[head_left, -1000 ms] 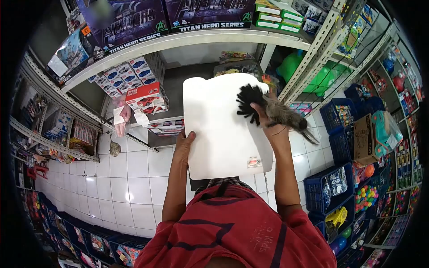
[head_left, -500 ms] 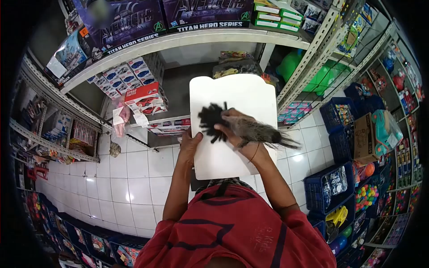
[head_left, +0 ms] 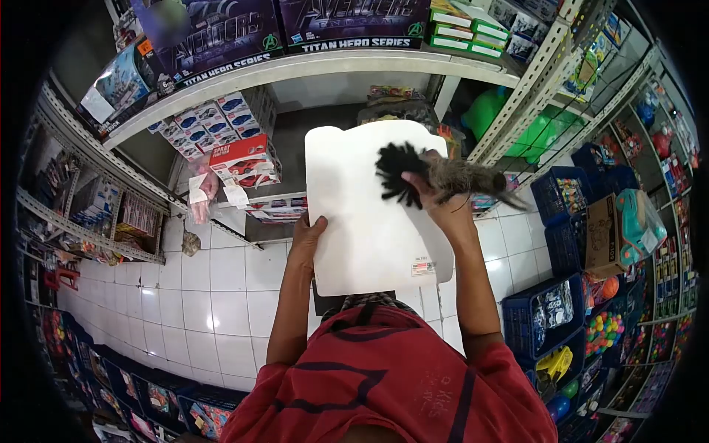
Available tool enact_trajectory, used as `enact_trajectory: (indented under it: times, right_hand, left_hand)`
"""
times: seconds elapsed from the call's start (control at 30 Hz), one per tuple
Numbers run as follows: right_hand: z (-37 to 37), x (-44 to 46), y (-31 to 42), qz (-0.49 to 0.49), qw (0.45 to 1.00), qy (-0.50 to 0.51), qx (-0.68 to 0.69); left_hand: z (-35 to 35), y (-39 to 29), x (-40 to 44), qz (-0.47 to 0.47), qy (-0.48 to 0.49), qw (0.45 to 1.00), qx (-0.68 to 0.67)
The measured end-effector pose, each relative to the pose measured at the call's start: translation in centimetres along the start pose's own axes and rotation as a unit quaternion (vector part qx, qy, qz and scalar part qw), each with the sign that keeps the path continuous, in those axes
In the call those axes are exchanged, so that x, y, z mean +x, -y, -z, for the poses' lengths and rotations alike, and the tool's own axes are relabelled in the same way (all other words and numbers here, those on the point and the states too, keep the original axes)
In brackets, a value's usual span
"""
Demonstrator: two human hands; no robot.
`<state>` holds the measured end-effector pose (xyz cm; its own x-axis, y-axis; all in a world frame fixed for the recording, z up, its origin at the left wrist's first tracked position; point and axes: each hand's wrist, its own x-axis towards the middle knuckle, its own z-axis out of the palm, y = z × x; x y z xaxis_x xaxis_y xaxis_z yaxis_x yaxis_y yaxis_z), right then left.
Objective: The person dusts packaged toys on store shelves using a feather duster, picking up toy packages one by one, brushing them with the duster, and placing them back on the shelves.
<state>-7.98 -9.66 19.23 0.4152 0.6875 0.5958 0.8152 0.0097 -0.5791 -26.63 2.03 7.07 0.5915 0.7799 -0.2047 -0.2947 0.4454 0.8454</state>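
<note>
A white board (head_left: 362,240) with a wavy top edge lies in front of my body, a small printed sticker (head_left: 423,269) near its lower right corner. My left hand (head_left: 307,233) grips the board's left edge, thumb on top and fingers hidden beneath. In my right hand (head_left: 430,193) is a duster (head_left: 402,173), with fingers wrapped round its middle. Its black tufted end sits over the board's upper right, while the shaggy grey-brown end (head_left: 473,181) sticks out past the right edge. Whether the black tufts touch the surface, I cannot tell.
Beyond the board stands a metal shelf (head_left: 325,68) with Avengers boxes (head_left: 354,26) on top. A red toy box (head_left: 244,162) and stacked car boxes sit lower left. Blue crates (head_left: 543,314) and a cardboard box (head_left: 604,235) line the right side above white floor tiles (head_left: 221,284).
My right hand and the duster have moved right and slightly up across the board, uncovering the sticker. My left hand keeps its hold on the left edge.
</note>
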Motion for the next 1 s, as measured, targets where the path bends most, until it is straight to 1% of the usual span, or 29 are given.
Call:
enact_trajectory:
  times: [0.03, 0.07, 0.13, 0.17, 0.23, 0.27, 0.3, 0.33, 0.37, 0.4, 0.43, 0.53, 0.57, 0.6, 0.63, 0.67, 0.73, 0.77, 0.8, 0.87, 0.97, 1.0]
  right_hand:
    - [0.3, -0.7, 0.5, 0.023, 0.999, 0.011, -0.027]
    - [-0.5, -1.6, -0.6, -0.028, 0.999, 0.034, -0.004]
    - [-0.6, -1.1, 0.3, -0.099, 0.982, 0.03, 0.157]
    - [-0.2, -0.8, 1.2, -0.155, 0.982, 0.064, 0.089]
    - [-1.1, -1.8, 0.6, -0.069, 0.988, 0.119, 0.075]
    - [-1.5, -2.5, 0.6, -0.024, 0.987, 0.145, 0.066]
    - [-1.6, -3.3, 1.2, -0.045, 0.98, 0.177, 0.073]
    - [-1.1, -3.4, 2.6, -0.17, 0.952, 0.209, 0.144]
    - [-1.6, -3.6, 1.9, -0.122, 0.98, 0.138, 0.074]
    - [-2.2, -3.9, 1.3, -0.072, 0.995, 0.067, 0.004]
    - [-2.2, -4.0, 1.0, -0.082, 0.996, 0.028, 0.019]
    - [-2.3, -5.3, 2.2, -0.1, 0.986, 0.13, 0.04]
    - [-2.8, -6.2, 2.0, -0.059, 0.975, 0.186, 0.106]
    - [-2.2, -6.1, 3.4, -0.051, 0.959, 0.268, 0.076]
    - [-2.1, -6.6, 3.5, -0.065, 0.958, 0.274, 0.055]
    - [-2.0, -6.9, 3.5, -0.079, 0.956, 0.281, 0.035]
    - [-1.5, -7.2, 1.4, -0.034, 0.978, 0.207, -0.012]
    - [-1.2, -7.2, 0.6, -0.011, 0.985, 0.169, -0.037]
    - [-1.0, -7.5, 0.9, -0.185, 0.975, 0.1, 0.069]
    - [0.2, -6.9, 1.8, -0.178, 0.969, 0.161, 0.064]
    - [-0.6, -7.6, 1.2, -0.115, 0.986, 0.004, 0.124]
    - [0.2, -7.2, 1.1, -0.134, 0.988, 0.001, 0.081]
  left_hand:
    - [-0.3, 0.0, -0.1, 0.002, -0.007, 1.0, -0.012]
    - [-0.2, 0.2, 0.2, 0.009, -0.008, 1.0, -0.007]
    - [0.2, 1.0, 0.8, 0.021, -0.013, 1.0, 0.0]
    - [0.2, 1.3, 1.0, 0.008, -0.014, 1.0, -0.002]
    - [-0.2, 1.6, 1.3, -0.019, -0.016, 1.0, -0.006]
    - [-0.3, 1.6, 1.3, -0.016, -0.006, 1.0, -0.018]
    - [-0.4, 1.6, 1.3, -0.013, 0.003, 0.999, -0.03]
    - [-0.4, 1.6, 1.3, -0.011, 0.01, 0.999, -0.043]
    - [-0.4, 1.6, 1.3, -0.008, -0.004, 0.999, -0.032]
    - [-0.4, 1.6, 1.3, -0.003, -0.018, 1.0, -0.02]
    - [-0.4, 1.6, 1.2, 0.0, -0.031, 0.999, -0.009]
    - [-0.9, 0.9, 0.7, 0.004, -0.025, 0.999, -0.036]
    - [-0.5, 1.3, 1.1, -0.028, -0.053, 0.998, 0.012]
    - [-0.7, 1.0, 1.3, -0.059, -0.081, 0.993, 0.059]
    - [-1.4, 0.3, 0.6, -0.011, -0.072, 0.997, 0.008]
    - [-1.3, 0.3, 0.6, -0.01, -0.065, 0.998, -0.006]
    - [-0.8, 0.5, 0.6, -0.007, -0.054, 0.998, -0.035]
    - [-0.2, 0.7, 0.8, 0.011, -0.05, 0.998, -0.04]
    - [0.0, 0.6, 0.8, 0.016, -0.048, 0.998, -0.04]
    - [0.1, 0.4, 0.8, 0.028, -0.044, 0.998, -0.04]
    - [-0.6, 0.5, 0.9, 0.006, -0.027, 0.998, -0.052]
    - [-0.5, 0.5, 0.9, 0.016, -0.03, 0.998, -0.05]
